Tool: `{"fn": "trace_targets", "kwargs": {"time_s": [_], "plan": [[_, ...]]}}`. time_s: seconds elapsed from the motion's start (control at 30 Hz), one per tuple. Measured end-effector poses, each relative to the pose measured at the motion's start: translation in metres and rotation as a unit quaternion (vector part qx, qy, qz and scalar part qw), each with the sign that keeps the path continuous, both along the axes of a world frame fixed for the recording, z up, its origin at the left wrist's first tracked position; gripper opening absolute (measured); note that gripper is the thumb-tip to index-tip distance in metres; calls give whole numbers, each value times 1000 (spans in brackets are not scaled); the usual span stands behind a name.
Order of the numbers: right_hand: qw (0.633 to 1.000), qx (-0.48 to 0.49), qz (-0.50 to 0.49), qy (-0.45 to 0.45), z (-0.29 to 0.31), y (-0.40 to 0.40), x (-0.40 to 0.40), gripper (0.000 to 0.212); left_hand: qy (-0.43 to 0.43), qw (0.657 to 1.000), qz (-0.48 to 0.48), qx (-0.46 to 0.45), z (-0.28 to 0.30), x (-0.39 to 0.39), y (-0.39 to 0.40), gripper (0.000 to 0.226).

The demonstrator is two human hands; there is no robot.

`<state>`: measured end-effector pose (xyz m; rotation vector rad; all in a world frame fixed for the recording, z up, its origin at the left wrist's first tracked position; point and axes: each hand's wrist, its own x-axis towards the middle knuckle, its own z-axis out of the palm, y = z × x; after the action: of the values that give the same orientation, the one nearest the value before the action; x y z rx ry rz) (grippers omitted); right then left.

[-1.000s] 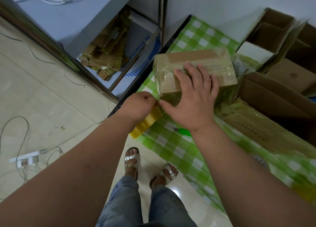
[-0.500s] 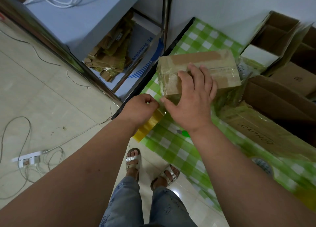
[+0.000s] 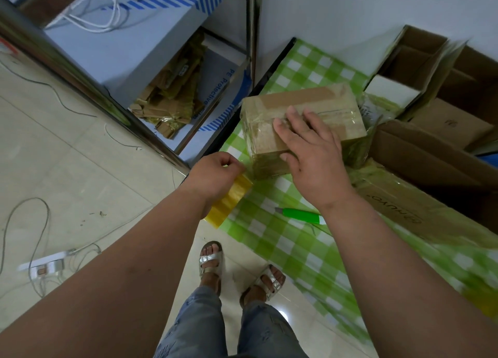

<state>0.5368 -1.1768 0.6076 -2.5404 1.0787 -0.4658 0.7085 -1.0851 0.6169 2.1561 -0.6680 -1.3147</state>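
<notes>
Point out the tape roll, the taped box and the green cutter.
tape roll [image 3: 232, 202], head view, yellow outer band.
taped box [image 3: 264, 131], head view, top face.
green cutter [image 3: 302, 214], head view, handle middle.

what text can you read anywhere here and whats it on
"PE Protective": runs sideways on the blue-striped white film on the shelf panel.
"HUYO": upside down on the flat cardboard box at the right; the letters around it are unclear.
Small mark on the brown box at far right: too small to read.
Label among the cardboard scraps: blurred.
No legible print on the taped box or the tape roll.
</notes>
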Motion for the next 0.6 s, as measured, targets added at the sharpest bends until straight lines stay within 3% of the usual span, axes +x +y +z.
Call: {"fn": "trace_targets", "kwargs": {"time_s": [0.17, 0.33, 0.4, 0.5, 0.6], "plan": [[999, 21, 1, -36, 7, 4, -3, 54, 17, 999, 48, -10, 12, 4, 6, 12], [982, -41, -160, -87, 8, 33, -2, 36, 68, 994, 84, -34, 24, 4, 17, 11], [961, 93, -204, -160, 8, 47, 1, 20, 101, 989, 98, -39, 27, 0, 21, 13], [881, 363, -220, -208, 11, 66, 4, 7, 128, 987, 87, -44, 32, -10, 24, 18], [837, 452, -218, -217, 9, 78, 2, 4, 141, 987, 60, -56, 35, -22, 28, 14]]}}
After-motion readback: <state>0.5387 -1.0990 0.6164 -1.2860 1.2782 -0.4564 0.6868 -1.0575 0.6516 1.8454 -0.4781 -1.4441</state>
